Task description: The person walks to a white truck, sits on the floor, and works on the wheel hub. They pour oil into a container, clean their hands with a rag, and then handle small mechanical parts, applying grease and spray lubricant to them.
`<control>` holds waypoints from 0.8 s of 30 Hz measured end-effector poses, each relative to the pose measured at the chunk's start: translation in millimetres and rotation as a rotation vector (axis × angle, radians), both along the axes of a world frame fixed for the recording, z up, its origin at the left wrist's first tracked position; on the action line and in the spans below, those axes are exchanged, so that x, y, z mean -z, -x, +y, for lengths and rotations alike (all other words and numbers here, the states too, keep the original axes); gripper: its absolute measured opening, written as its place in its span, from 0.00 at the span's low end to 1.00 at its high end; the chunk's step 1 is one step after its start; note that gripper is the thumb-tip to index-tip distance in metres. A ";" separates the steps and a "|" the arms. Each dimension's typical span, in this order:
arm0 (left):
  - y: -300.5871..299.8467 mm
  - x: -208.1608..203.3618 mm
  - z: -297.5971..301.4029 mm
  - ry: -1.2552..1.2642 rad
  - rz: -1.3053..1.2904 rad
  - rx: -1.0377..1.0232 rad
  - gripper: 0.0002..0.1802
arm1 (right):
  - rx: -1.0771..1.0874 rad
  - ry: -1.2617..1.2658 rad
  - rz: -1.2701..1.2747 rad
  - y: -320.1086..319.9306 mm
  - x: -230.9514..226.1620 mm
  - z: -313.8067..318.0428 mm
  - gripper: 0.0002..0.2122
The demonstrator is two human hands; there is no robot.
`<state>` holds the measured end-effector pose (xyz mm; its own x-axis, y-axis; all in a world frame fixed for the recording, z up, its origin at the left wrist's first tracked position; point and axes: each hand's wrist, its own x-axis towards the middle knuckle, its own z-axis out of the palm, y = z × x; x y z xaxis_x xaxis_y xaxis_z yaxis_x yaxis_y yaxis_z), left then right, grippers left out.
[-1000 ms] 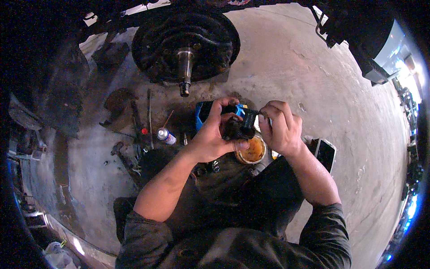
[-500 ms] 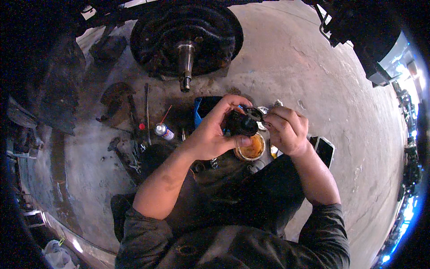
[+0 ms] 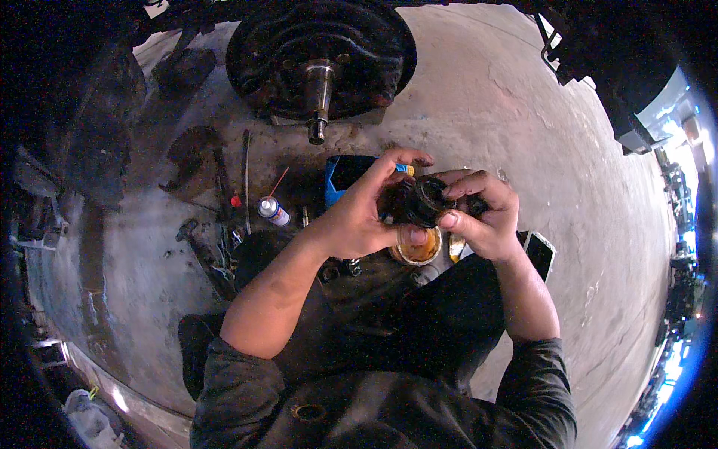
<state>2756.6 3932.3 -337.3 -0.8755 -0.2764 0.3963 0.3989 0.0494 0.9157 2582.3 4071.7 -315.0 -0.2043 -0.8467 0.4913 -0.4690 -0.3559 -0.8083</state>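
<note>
Two bare hands are working together over one dark, round, ring-shaped part [image 3: 425,200], likely a greasy bearing or hub piece, held in the air above the person's lap. The left hand [image 3: 364,213] is wrapping its fingers around the near side of the part from the left, thumb pressing underneath, closed on it. The right hand [image 3: 482,213] is curling over the part from the right, its fingertips and thumb pinching the rim, so both hands are gripping the same piece; how its far face looks cannot be told, since the fingers are covering it. Directly beneath the hands one small round tub [image 3: 419,247] is sitting open, showing a glossy amber, grease-like filling. Behind the left hand one blue box-like container [image 3: 345,174] with a dark inside is lying on the floor. One small spray can [image 3: 273,210], white-bodied with a red cap end and a thin red straw, is lying to the left, among several long, dull metal hand tools [image 3: 217,224] scattered on the stained concrete floor [image 3: 538,150]. One flat dark phone-like slab [image 3: 539,253] is resting just right of the right wrist. Farther ahead one large rusty, dirt-caked wheel hub [image 3: 321,45] is standing with one shiny metal spindle [image 3: 318,97] pointing toward the person. Dark sleeves are pushed up on both forearms.
</note>
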 end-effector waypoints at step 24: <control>3.4 7.2 2.3 0.237 -0.033 -0.187 0.52 | 0.121 -0.484 0.441 -14.8 -29.5 -3.4 0.27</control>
<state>2753.2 3934.6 -344.4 -0.8316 -0.3371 0.4413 0.3331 0.3331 0.8821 2597.0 4068.3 -285.6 -0.1789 -0.9765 0.1205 -0.8060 0.0752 -0.5871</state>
